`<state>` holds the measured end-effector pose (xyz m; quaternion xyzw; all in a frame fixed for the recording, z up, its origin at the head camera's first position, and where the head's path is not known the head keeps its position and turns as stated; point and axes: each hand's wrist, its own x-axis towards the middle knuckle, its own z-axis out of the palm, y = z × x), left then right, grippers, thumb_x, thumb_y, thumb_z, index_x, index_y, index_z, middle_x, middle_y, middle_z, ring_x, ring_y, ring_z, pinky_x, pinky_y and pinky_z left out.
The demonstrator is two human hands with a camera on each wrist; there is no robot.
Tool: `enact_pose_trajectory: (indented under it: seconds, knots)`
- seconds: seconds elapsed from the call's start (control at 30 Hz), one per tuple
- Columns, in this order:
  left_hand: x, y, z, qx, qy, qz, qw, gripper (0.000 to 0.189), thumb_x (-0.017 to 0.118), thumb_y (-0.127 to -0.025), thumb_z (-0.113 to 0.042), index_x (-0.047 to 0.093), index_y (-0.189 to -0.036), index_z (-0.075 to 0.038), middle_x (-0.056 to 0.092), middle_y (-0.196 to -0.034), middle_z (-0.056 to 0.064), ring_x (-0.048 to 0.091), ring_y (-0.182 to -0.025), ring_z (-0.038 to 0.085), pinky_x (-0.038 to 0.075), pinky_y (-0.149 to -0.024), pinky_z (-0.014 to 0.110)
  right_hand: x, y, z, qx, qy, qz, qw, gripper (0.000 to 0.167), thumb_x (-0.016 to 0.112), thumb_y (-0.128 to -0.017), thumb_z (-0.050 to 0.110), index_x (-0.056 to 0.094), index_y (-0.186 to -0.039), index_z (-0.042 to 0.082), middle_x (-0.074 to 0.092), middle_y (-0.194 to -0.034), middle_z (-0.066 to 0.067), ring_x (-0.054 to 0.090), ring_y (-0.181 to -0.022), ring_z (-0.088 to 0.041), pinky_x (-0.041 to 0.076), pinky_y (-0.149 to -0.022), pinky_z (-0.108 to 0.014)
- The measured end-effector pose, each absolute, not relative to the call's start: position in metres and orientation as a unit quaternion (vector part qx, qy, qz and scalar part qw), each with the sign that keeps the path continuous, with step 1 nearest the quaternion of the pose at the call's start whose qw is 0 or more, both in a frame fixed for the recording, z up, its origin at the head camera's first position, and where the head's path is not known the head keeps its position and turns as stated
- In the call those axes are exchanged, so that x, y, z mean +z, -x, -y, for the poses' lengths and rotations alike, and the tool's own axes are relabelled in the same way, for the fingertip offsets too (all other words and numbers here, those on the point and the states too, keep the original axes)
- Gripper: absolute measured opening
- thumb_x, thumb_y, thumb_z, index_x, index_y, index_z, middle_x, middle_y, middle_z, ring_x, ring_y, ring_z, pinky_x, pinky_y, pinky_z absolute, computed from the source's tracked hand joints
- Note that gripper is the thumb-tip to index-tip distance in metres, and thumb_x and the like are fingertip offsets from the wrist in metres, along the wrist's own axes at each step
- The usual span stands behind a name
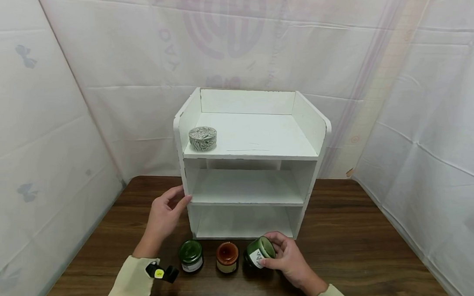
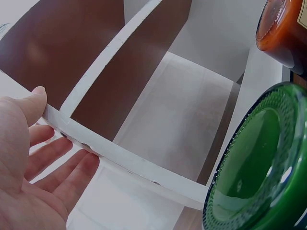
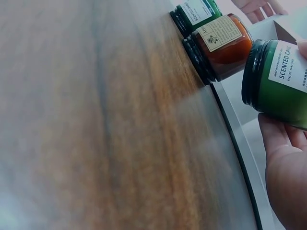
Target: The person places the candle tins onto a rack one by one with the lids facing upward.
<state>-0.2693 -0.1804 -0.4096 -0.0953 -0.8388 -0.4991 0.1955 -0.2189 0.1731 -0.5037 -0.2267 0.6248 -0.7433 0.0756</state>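
Note:
My right hand (image 1: 289, 261) grips a green scented candle jar (image 1: 260, 252) in front of the shelf's lower right corner. That jar is tilted, glass base up and black lid (image 3: 253, 72) down; its white label reads "SCENTED CANDLE". My left hand (image 1: 165, 216) holds the left side panel of a white shelf (image 1: 246, 200), thumb on the front edge and fingers along the outer face. Left of the held jar, an amber candle jar (image 1: 226, 254) and another green candle jar (image 1: 190, 253) stand on their lids on the table.
A round grey-patterned tin (image 1: 203, 138) sits at the top shelf's left front. The shelf stands on a dark wooden table (image 1: 354, 239). White cloth walls (image 1: 132, 60) enclose the back and sides. A black strap (image 1: 162, 271) is on my left wrist.

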Motion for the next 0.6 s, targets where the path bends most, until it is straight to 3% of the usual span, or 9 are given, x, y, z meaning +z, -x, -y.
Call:
enact_pose_trajectory:
  seconds: [0.17, 0.33, 0.53, 0.6]
  knots:
    - [-0.4097, 0.2689, 0.1799, -0.502, 0.095, 0.837, 0.196, 0.040, 0.068, -0.101, -0.029, 0.066, -0.134, -0.008, 0.071, -0.128, 0.015, 0.068, -0.113, 0.026, 0.053, -0.089, 0.018, -0.4999, 0.2177, -0.1732, -0.732, 0.211, -0.644, 0.076, 0.062, 0.082, -0.078, -0.005, 0.045, -0.124, -0.024, 0.070, -0.110, 0.006, 0.068, -0.099, -0.006, 0.057, -0.084, -0.021]
    - [-0.4101, 0.2701, 0.1807, -0.498, 0.096, 0.839, 0.199, 0.041, 0.068, -0.100, -0.030, 0.066, -0.134, -0.009, 0.071, -0.129, 0.012, 0.066, -0.111, 0.012, 0.051, -0.088, 0.015, -0.4963, 0.2173, -0.1737, -0.713, 0.183, -0.672, 0.080, 0.061, 0.083, -0.078, -0.002, 0.049, -0.125, -0.022, 0.071, -0.109, 0.001, 0.068, -0.097, -0.008, 0.057, -0.084, -0.021]
    - [-0.4106, 0.2706, 0.1805, -0.502, 0.097, 0.836, 0.199, 0.040, 0.068, -0.100, -0.030, 0.066, -0.134, -0.008, 0.071, -0.128, 0.014, 0.067, -0.111, 0.014, 0.050, -0.087, 0.012, -0.4956, 0.2175, -0.1751, -0.711, 0.167, -0.678, 0.077, 0.061, 0.083, -0.078, -0.001, 0.050, -0.126, -0.020, 0.071, -0.111, -0.002, 0.069, -0.097, -0.010, 0.057, -0.085, -0.023]
    - [-0.4108, 0.2707, 0.1807, -0.501, 0.097, 0.836, 0.200, 0.040, 0.069, -0.100, -0.030, 0.066, -0.134, -0.008, 0.071, -0.128, 0.013, 0.066, -0.109, 0.008, 0.050, -0.087, 0.012, -0.4955, 0.2176, -0.1756, -0.715, 0.166, -0.674, 0.077, 0.062, 0.083, -0.078, -0.002, 0.050, -0.126, -0.020, 0.070, -0.112, -0.002, 0.069, -0.098, -0.010, 0.057, -0.086, -0.023]
